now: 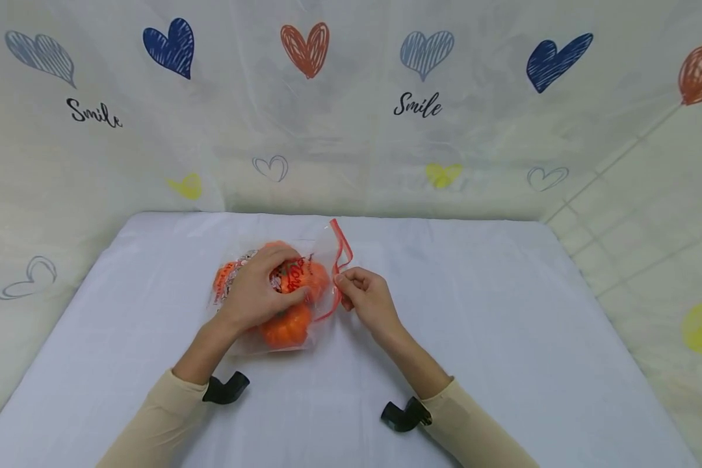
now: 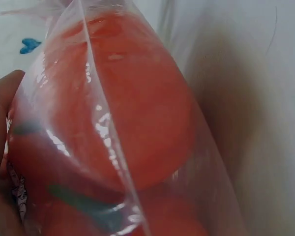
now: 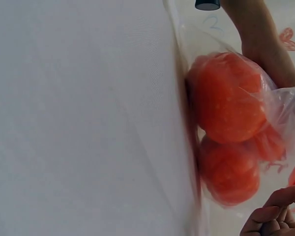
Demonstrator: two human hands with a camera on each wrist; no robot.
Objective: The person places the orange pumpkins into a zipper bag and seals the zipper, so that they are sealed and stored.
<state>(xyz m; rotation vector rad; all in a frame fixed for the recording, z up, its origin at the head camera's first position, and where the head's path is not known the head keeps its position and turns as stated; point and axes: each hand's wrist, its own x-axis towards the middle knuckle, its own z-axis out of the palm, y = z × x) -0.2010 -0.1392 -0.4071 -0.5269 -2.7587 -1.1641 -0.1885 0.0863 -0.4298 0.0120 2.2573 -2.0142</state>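
A clear plastic bag [image 1: 322,250] with red print and a red strip along its open-looking right end lies on the white table. Inside it are several orange toy pumpkins [image 1: 286,327], some with green marks near the stem, seen through the film in the left wrist view. My left hand [image 1: 262,286] grips the bag from above, thumb and fingers curved around one pumpkin. Thumb and forefinger of my right hand [image 1: 367,296] pinch the red strip [image 1: 342,244] at the bag's right edge. In the right wrist view, two pumpkins [image 3: 228,98] press against the film.
A white cloth covers the table [image 1: 503,325]. Behind it hangs a pale curtain [image 1: 351,130] printed with hearts and the word Smile. Black wrist-worn pieces [image 1: 227,388] sit at both sleeve cuffs.
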